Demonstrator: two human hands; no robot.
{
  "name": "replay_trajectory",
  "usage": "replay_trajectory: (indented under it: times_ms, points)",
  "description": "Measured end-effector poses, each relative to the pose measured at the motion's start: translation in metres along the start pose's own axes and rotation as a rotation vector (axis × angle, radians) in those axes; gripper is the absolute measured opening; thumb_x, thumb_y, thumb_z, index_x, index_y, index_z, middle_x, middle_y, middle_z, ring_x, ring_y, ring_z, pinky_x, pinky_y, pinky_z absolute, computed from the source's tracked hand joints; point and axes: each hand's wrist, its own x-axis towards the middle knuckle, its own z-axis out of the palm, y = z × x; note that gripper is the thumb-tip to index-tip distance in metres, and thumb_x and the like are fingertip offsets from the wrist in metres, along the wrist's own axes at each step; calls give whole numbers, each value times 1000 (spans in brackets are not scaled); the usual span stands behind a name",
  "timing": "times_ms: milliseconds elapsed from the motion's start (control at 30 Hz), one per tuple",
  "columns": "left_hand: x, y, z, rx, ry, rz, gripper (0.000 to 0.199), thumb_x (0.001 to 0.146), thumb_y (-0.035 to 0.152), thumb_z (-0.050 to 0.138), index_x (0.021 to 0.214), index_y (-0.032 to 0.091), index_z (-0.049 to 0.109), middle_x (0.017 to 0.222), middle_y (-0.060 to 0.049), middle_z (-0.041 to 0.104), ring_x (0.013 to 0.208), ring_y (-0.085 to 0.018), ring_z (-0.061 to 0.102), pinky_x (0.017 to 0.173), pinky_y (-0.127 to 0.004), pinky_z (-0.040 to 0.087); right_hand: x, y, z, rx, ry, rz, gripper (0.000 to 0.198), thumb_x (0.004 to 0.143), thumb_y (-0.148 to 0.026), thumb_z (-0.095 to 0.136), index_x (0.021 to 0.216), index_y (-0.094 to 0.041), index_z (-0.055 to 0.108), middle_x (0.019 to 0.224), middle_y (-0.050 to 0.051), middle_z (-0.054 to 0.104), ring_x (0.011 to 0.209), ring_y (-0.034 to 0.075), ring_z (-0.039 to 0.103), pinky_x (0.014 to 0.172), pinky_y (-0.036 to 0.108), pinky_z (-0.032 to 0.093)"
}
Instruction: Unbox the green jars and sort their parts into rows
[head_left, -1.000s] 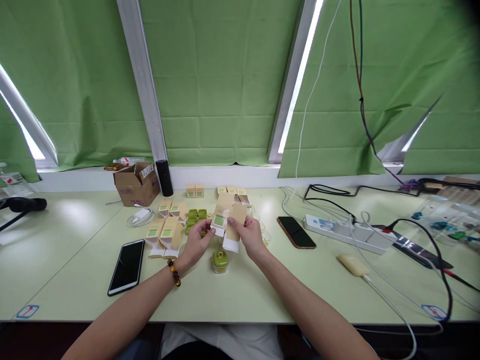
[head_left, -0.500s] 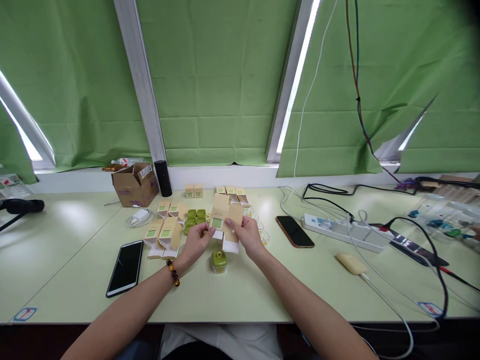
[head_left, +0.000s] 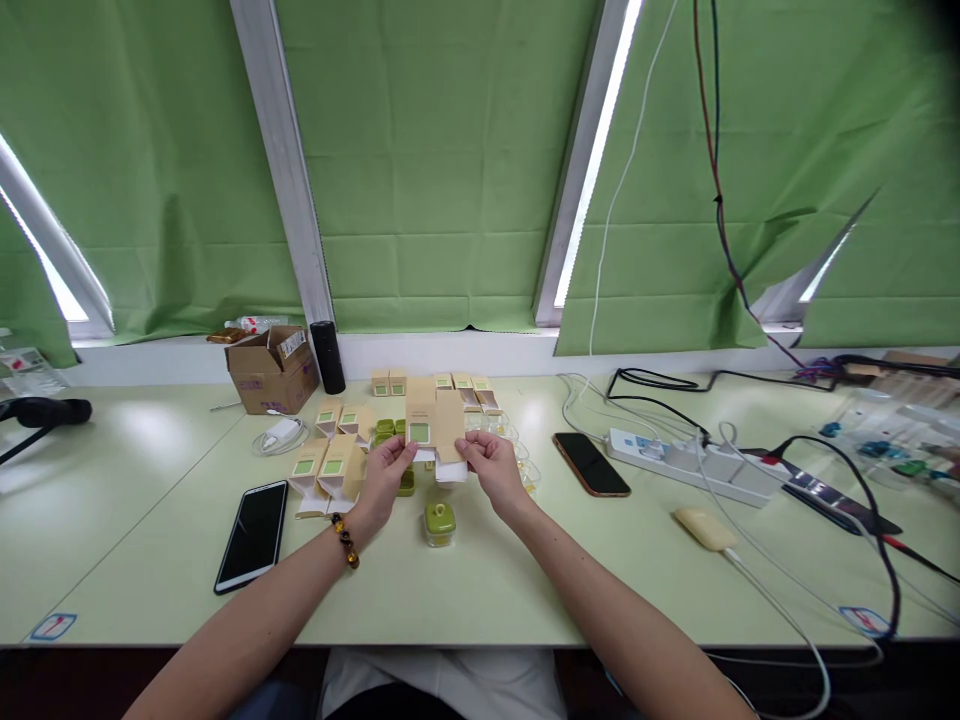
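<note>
Between my two hands is a small tan cardboard box (head_left: 436, 412), its flaps spread and a green square on one panel. My left hand (head_left: 384, 482) pinches its lower left edge, and my right hand (head_left: 495, 470) pinches the lower right edge. Just below it on the table stands a small clear jar with a green lid (head_left: 439, 523). Green lids (head_left: 385, 428) lie partly hidden behind the held box and my left hand. Clear containers (head_left: 529, 472) sit behind my right hand. Tan boxes with open flaps (head_left: 339, 468) stand left of my left hand.
A dark phone (head_left: 252, 536) lies at left, another phone (head_left: 591, 464) at right beside a power strip (head_left: 690, 465) with cables. Farther back are a brown carton (head_left: 271, 372), a black cylinder (head_left: 327, 358) and small closed boxes (head_left: 388, 382). A pale mouse-like object (head_left: 705, 529) lies right.
The tan box has moved slightly left and up, and turned flatter toward me, its panels spread wider. My right hand has shifted to its outer edge.
</note>
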Motion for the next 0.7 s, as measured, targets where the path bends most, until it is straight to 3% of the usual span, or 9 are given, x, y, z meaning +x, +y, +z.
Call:
replay_trajectory:
  times_ms: [100, 200, 333, 400, 500, 600, 700]
  points:
    - [-2, 4, 3, 1, -34, 22, 44, 83, 53, 80, 110, 19, 73, 106, -8, 75, 94, -21, 69, 86, -32, 54, 1, 2, 0, -46, 3, -31, 36, 75, -54, 82, 82, -19, 75, 69, 4, 75, 62, 19, 67, 58, 30, 52]
    - [1, 4, 4, 16, -13, -4, 48, 74, 52, 88, 104, 18, 72, 102, -9, 76, 90, -22, 70, 83, -34, 55, 0, 4, 2, -80, -30, -55, 36, 77, -53, 80, 83, -19, 75, 72, 5, 77, 64, 20, 69, 58, 30, 52]
    - [8, 4, -3, 95, 142, 58, 44, 80, 55, 82, 101, 18, 68, 94, -8, 74, 84, -21, 68, 79, -35, 55, -2, 4, 4, -94, -50, -110, 37, 80, -52, 78, 99, -20, 74, 94, 9, 81, 83, 24, 75, 65, 33, 58]
    - [11, 7, -11, 272, 291, 209, 35, 87, 52, 74, 98, 20, 65, 89, -5, 71, 80, -20, 65, 77, -34, 53, -5, 2, 5, -149, -41, -161, 36, 85, -49, 75, 108, -22, 72, 107, 10, 81, 97, 26, 76, 70, 33, 60]
    - [17, 16, -28, 663, 489, 576, 20, 91, 39, 70, 87, 21, 61, 87, -6, 68, 83, -21, 62, 80, -37, 51, -8, -2, 6, -269, -21, -225, 27, 90, -43, 69, 107, -22, 72, 110, 10, 80, 101, 25, 75, 71, 33, 59]
    - [21, 24, -45, 936, 386, 965, 7, 88, 24, 68, 84, 23, 62, 90, -9, 71, 93, -26, 64, 91, -45, 48, -10, -2, 6, -332, -14, -235, 23, 91, -39, 67, 104, -22, 73, 104, 9, 80, 96, 24, 75, 68, 31, 56]
    - [21, 24, -56, 1058, 243, 1103, 6, 86, 20, 68, 89, 25, 69, 96, -9, 76, 96, -28, 65, 92, -47, 44, -9, 3, 7, -340, -14, -235, 21, 89, -36, 66, 104, -22, 73, 102, 8, 80, 95, 24, 74, 68, 31, 55]
